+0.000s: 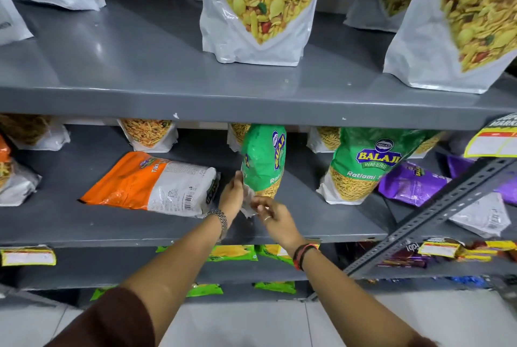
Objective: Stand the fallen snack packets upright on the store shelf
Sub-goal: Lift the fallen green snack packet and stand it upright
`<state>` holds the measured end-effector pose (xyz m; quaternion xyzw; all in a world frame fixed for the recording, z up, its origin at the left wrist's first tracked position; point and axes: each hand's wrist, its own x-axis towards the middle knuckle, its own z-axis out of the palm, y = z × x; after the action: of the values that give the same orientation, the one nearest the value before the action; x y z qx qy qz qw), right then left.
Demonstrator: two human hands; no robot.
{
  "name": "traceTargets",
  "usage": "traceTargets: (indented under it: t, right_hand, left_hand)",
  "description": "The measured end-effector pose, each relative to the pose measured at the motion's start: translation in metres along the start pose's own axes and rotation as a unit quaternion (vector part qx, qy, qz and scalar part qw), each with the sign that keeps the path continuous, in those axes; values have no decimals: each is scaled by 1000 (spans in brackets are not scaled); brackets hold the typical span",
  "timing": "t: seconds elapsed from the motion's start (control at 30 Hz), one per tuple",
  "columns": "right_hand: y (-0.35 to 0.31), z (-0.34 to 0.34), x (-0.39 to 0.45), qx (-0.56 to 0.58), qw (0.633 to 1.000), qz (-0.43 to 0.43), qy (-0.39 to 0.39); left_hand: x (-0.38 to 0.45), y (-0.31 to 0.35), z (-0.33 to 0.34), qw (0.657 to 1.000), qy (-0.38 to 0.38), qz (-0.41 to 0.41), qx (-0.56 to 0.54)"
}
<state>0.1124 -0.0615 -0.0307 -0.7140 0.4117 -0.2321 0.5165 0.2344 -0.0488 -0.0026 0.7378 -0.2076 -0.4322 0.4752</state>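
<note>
Your tall green plastic snack packet (263, 160) stands upright mid-way along the grey metal middle shelf (321, 223), turned edge-on. Your left hand (231, 197) cups its lower left side; your right hand (272, 213) pinches its white bottom seam. An orange-and-white snack packet (151, 183) lies flat just left.

Bright, even light falls from above, and soft white glare lies on the top shelf (134, 47) left of the middle white pouch (257, 10). Under that shelf's front lip the back of the middle shelf (321, 218) sits in shadow. Glossy highlights streak the orange packet (145, 181). Wide-angle distortion bows the shelf edges toward the frame's sides. Pouches at the far corners look soft and smeared; the centre is sharper.
</note>
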Motion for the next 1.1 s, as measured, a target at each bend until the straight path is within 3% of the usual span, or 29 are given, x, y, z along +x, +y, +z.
traceTargets:
  t: [0.1, 0.23, 0.4, 0.5, 0.63, 0.83, 1.1]
  right_hand:
    - [7, -3, 3, -23, 1000, -1, -6]
    - [23, -37, 13, -38, 994, 75, 76]
    - [13, -71, 48, 72, 975, 124, 167]
    - [-13, -75, 74, 163, 970, 156, 95]
    - [-28, -64, 88, 168, 967, 191, 34]
    - [-29, -61, 50, 215, 959, 163, 88]
    - [-24, -65, 16, 245, 957, 143, 63]
  left_hand:
    - [-3, -1, -7, 1000, 3, 0, 26]
    - [-25, -19, -10, 999, 17, 43, 13]
    - [-56, -35, -1, 999, 26, 31, -34]
    - [-67, -37, 10, 997, -6, 47, -55]
    - [-64, -32, 13, 997, -29, 48, -45]
    - [-40, -23, 6, 995, -41, 37, -81]
    - [-24, 12, 13, 986, -72, 63, -140]
